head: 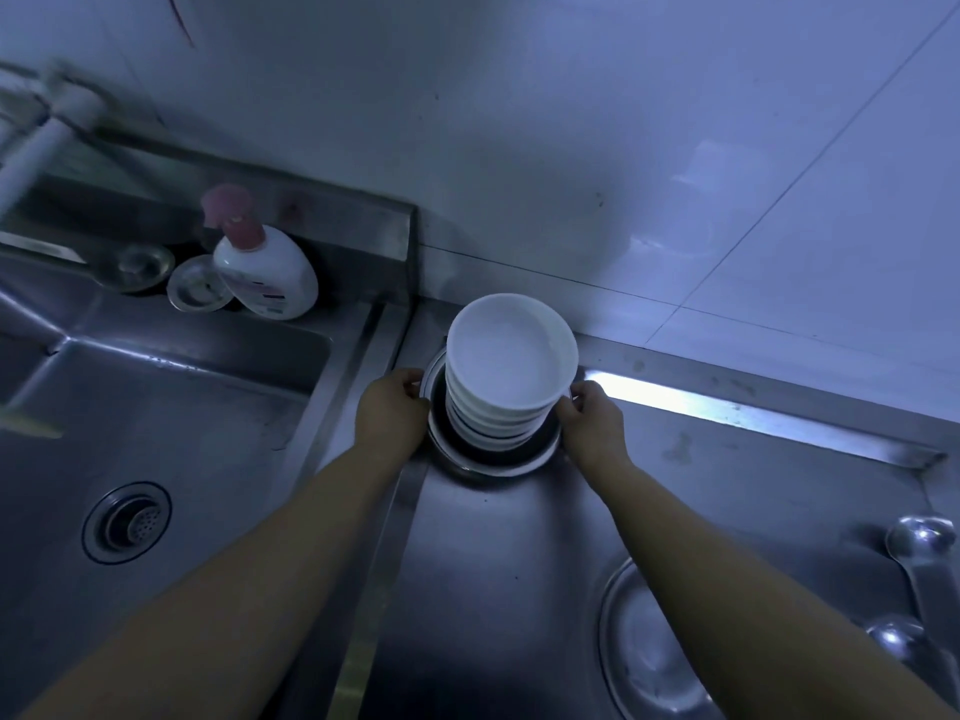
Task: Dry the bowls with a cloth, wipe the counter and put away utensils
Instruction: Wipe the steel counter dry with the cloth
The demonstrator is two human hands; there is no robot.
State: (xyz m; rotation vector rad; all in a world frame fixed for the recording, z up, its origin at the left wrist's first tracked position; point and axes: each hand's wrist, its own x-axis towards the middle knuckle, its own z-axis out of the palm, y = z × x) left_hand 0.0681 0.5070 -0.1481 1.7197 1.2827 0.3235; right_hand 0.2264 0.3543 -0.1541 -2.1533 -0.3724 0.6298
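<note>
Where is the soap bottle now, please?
In the head view the soap bottle stands at upper left, on the ledge behind the sink, beside a round metal strainer.

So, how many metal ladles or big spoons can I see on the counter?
2. One ladle lies at the far right edge of the counter; the second ladle lies just below it, nearer the camera. The frame cuts both, so more may be hidden.

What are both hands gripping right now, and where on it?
The round steel tray under the stack of white bowls: left hand and right hand pinch its rim on opposite sides.
</note>
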